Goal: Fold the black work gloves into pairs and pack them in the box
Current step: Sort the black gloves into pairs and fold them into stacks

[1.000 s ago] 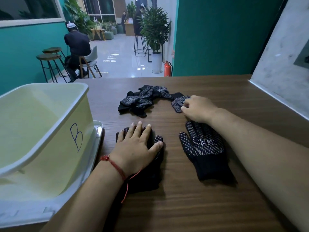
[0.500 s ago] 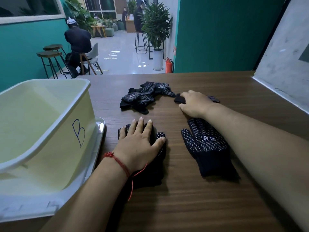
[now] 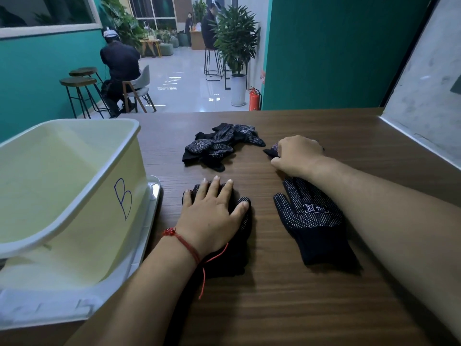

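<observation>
Nearest, the left hand (image 3: 212, 216) lies with straight fingers flat on one black glove (image 3: 235, 255) on the counter (image 3: 274, 308), beside the yellow box (image 3: 99, 208). Just right, a dotted glove (image 3: 311, 221) lies flat. Farther, the right hand (image 3: 296, 156) pinches a third glove (image 3: 270, 151) in curled fingers; beyond lies the glove pile (image 3: 217, 148)

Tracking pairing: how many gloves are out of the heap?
3: pressed glove under left hand, flat glove beside it, third glove gripped by right hand. Another may hide under the first.
</observation>
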{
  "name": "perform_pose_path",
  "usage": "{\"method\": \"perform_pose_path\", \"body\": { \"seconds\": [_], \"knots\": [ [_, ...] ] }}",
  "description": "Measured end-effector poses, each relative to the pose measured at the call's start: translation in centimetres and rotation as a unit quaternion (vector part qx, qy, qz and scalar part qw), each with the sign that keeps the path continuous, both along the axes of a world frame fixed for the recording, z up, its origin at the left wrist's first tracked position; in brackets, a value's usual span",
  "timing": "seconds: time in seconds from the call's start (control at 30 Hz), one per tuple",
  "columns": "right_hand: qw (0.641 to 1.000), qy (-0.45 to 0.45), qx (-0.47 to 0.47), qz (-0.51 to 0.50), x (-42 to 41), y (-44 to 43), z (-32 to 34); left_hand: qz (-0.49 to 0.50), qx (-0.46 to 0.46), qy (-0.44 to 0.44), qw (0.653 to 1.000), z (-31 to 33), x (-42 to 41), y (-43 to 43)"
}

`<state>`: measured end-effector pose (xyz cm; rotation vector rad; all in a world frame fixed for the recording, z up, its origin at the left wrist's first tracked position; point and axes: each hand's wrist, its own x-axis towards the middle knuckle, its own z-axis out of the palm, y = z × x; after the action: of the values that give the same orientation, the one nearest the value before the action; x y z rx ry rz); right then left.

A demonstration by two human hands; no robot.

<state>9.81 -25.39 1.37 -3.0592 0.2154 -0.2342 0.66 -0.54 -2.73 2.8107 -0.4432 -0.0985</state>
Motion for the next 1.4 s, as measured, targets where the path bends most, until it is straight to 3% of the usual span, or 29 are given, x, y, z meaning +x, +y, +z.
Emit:
{"method": "perform_pose_path", "body": {
  "seconds": [0.07,0.17,0.23,0.33,0.53,0.63,0.77,0.83,0.97,1.13,1.27,1.4],
  "knots": [
    [0.993,-0.032,0.117,0.014,-0.1,-0.1,0.8,0.026,-0.096,-0.026,0.995,0.5,0.6,0.2],
    [0.969,-0.098,0.22,0.048,-0.6,0.7,2.8,0.072,-0.285,-0.081,0.952,1.7,1.2,0.7],
    [0.96,-0.12,0.241,0.079,-1.1,1.4,4.2,0.09,-0.401,-0.033,0.911,2.2,1.6,1.0],
    [0.948,-0.129,0.264,0.123,-1.5,2.5,5.7,0.089,-0.569,0.122,0.808,2.9,1.7,0.8],
    [0.912,-0.169,0.319,0.195,-3.6,5.5,7.5,0.028,-0.676,0.359,0.643,4.4,1.3,1.6],
    [0.895,-0.193,0.337,0.219,-6.4,7.3,7.2,0.007,-0.706,0.412,0.576,4.8,1.4,2.1],
    [0.887,-0.155,0.344,0.264,-11.1,9.1,5.2,-0.028,-0.748,0.439,0.497,5.1,1.2,2.6],
    [0.884,-0.141,0.355,0.27,-12.9,9.9,4.3,-0.018,-0.765,0.424,0.484,5.2,1.0,2.8],
    [0.899,-0.139,0.33,0.252,-15.8,10.8,2.4,0.008,-0.77,0.408,0.491,5.6,0.7,3.1],
    [0.909,-0.148,0.281,0.271,-18.5,11.7,0.0,0.046,-0.741,0.427,0.516,5.7,1.2,4.0],
    [0.916,-0.141,0.261,0.272,-19.1,11.7,-1.1,0.047,-0.735,0.46,0.497,5.4,1.2,4.0],
    [0.921,-0.129,0.249,0.272,-19.1,11.2,-1.1,0.061,-0.726,0.456,0.51,4.7,1.6,3.9]
  ]
}}
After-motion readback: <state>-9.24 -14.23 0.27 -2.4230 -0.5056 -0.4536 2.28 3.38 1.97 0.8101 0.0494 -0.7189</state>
